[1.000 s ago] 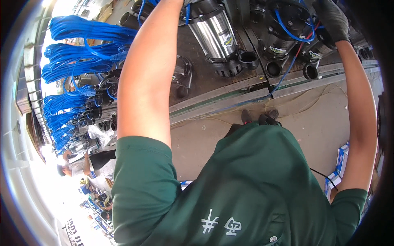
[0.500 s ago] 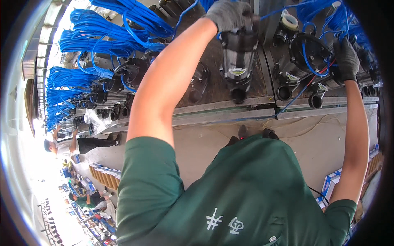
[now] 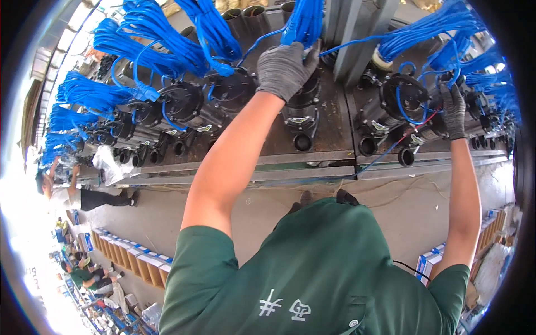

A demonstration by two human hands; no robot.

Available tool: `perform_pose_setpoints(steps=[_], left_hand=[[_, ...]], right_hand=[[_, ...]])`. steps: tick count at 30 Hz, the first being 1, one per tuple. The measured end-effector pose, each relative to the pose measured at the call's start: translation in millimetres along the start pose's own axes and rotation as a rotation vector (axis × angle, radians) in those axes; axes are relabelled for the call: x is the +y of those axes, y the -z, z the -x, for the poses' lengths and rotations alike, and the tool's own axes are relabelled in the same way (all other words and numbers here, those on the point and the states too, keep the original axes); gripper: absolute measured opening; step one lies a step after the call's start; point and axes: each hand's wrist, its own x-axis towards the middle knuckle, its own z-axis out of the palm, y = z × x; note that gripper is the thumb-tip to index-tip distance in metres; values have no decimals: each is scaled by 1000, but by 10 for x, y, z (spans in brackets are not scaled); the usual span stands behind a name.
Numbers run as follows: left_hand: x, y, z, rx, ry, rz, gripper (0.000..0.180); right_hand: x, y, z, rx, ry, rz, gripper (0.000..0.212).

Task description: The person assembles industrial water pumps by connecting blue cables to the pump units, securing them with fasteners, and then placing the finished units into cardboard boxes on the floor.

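Head view. Left hand [image 3: 285, 70], gloved, top centre: clamped over the upper end of a dark pump [image 3: 300, 114], fingers also touching a blue cable bundle [image 3: 304, 22] above it. The pump's long axis runs up-down in frame, outlet toward the bench edge [image 3: 290, 159], directly under this hand.

Right hand [image 3: 453, 111], gloved, upper right: fingers curled on a second pump [image 3: 405, 100] among blue and red leads; whether it grips the body or the wire I cannot tell.

Row of pumps [image 3: 178, 106] runs off to the upper left. Cartons [image 3: 134, 259] on the floor, lower left.
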Motion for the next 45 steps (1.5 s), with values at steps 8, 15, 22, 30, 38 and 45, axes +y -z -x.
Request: perform_pose_setpoints(steps=[8,15,22,30,38,45], left_hand=[[5,82,650,434,-315,322,28],[49,-887,2087,-464,-401,262,31],[7,-1199,2287,-425,-205,284,29],[602,-1016,2318,-388,-101,404,32],[1751,-1718,2697,-1178,-16,1462,45],[835,-1564,3554,-1171,265,969,32]], right_hand=[[-1198,700,80,113,-1141,-1469,28],[-695,1147,112,-80,-1067,-1182,34],[-930,1567,-297,-154,-921,-1213,39],[-1125,1344,-78,-105,-915,-1255,23],[-1209,1305,-164,-121,-993,-1466,27],[-389,1310,-77,-174,92,-208,46]])
